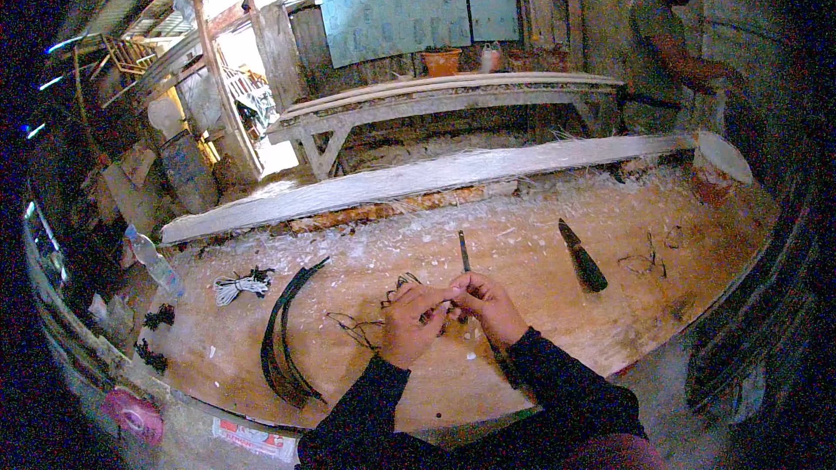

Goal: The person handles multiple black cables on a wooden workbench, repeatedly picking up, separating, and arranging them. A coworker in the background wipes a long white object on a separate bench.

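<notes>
My left hand point(411, 320) and my right hand point(489, 303) meet over the wooden worktable point(453, 383). Their thumbs and fingertips are pinched together around something small and dark, too hidden to name. A narrow dark strip point(463, 251) points away from me just beyond my right hand; whether the fingers touch it is unclear. Thin dark cord point(355, 328) lies in loops beside my left hand. Left of that are long curved black strips point(283, 339). To the right lies a dark, pointed tool like a sheathed knife point(582, 257).
A long pale plank point(418, 189) lies along the table's far side. A bundle of white cord point(239, 289), a plastic bottle point(154, 261) and black clumps point(159, 317) lie at left. A white bucket point(723, 161) stands far right, near another person point(666, 43). Behind is a bench point(453, 91).
</notes>
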Tool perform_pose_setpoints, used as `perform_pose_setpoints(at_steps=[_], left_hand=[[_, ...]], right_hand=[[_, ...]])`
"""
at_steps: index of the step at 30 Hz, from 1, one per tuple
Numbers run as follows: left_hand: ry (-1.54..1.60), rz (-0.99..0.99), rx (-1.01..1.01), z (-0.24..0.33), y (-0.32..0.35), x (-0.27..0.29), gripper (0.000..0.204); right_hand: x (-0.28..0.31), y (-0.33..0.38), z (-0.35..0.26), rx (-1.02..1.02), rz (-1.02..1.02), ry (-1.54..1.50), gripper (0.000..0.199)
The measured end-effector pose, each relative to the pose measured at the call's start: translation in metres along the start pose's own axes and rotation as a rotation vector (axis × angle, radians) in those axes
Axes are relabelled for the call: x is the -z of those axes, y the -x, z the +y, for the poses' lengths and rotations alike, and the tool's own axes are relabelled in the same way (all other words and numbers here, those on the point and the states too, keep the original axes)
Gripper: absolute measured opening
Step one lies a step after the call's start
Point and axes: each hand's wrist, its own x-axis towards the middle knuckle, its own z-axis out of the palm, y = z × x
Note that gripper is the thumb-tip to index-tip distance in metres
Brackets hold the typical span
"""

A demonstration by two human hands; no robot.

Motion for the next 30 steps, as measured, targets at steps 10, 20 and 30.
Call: perform_pose_setpoints(at_steps=[10,20,30], left_hand=[[0.183,-0.021,0.087,-0.009,0.010,-0.007,0.024],[0.615,0.017,0.565,-0.017,0.010,-0.014,0.036],[0.664,0.058,0.553,-0.018,0.009,-0.014,0.039]], right_hand=[[0.014,0.000,-0.004,-0.295,-0.042,-0.214,0.010],[-0.006,0.002,-0.009,-0.011,0.085,0.102,0.014],[-0.001,0.004,-0.012,-0.027,-0.060,-0.023,0.016]])
